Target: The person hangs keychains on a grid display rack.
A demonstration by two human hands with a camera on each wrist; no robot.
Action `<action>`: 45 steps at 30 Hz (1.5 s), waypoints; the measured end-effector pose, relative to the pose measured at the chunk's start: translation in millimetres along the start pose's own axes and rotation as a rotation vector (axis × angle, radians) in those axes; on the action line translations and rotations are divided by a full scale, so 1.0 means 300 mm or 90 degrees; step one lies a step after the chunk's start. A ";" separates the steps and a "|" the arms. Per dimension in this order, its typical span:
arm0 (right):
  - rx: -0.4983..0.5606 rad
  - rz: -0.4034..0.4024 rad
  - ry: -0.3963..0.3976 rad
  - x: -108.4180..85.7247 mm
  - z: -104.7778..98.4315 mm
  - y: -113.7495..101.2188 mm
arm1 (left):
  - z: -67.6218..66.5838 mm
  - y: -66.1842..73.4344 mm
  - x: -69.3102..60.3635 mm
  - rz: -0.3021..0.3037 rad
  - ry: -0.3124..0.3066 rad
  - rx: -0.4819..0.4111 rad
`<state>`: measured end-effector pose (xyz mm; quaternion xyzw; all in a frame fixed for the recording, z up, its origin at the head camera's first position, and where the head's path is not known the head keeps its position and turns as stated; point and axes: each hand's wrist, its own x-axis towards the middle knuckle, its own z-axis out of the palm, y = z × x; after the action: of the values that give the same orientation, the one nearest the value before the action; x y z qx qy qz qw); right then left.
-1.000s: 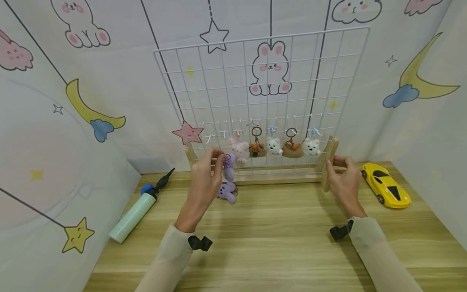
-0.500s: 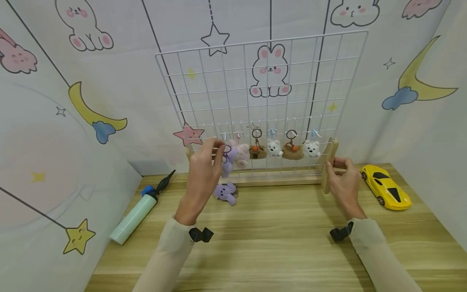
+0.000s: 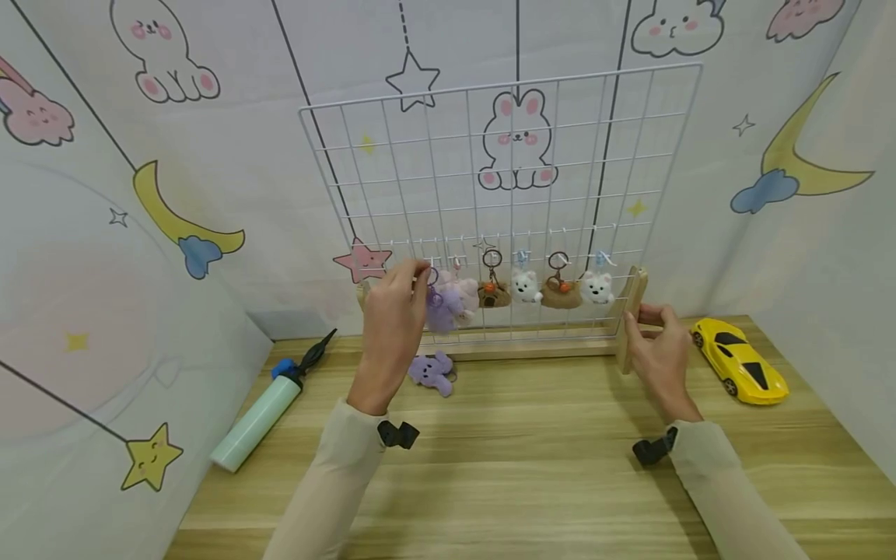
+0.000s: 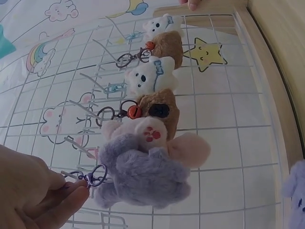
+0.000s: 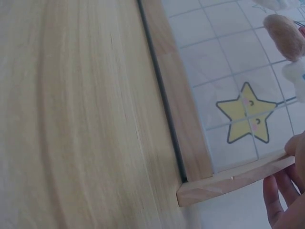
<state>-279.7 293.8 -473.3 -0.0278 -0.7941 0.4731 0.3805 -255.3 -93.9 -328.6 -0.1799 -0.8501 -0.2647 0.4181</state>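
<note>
My left hand (image 3: 390,319) pinches the purple metal ring (image 4: 99,175) of a purple plush keychain (image 3: 442,313) at a white hook on the wire grid rack (image 3: 467,91). Whether the ring sits over the hook, I cannot tell. Behind that plush hangs a pink plush keychain (image 4: 190,150), partly covered. My right hand (image 3: 660,350) holds the wooden end post (image 5: 233,179) of the rack, thumb on one side and fingers on the other. Another purple plush keychain (image 3: 430,373) lies on the table below.
Along the hooks to the right hang brown plush keychains (image 3: 562,295) and white bear keychains (image 3: 598,288). A yellow toy car (image 3: 742,362) stands right of the rack. On the left lies a pale green hand pump (image 3: 257,420). A patterned cloth wall rises close behind.
My left hand has lifted the purple plush keychain from just above the table up to the hook row, beside the pink one. The right hand stays on the post.
</note>
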 end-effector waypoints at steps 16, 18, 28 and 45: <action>0.016 -0.003 0.000 -0.010 -0.005 -0.005 | -0.005 0.002 -0.048 0.006 0.013 0.060; 0.015 -0.002 -0.001 -0.010 -0.004 -0.003 | -0.015 -0.003 -0.065 0.017 0.021 0.051; 0.018 -0.006 0.001 0.000 0.000 -0.008 | 0.000 -0.113 -0.220 0.054 -0.065 -0.027; 0.006 0.014 -0.004 -0.006 -0.003 -0.012 | 0.193 -0.233 -0.359 -0.046 -0.421 -0.077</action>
<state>-276.7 291.8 -471.4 -0.0337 -0.7926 0.4811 0.3731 -264.6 -123.8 -465.7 -0.2499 -0.9284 -0.2566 0.0989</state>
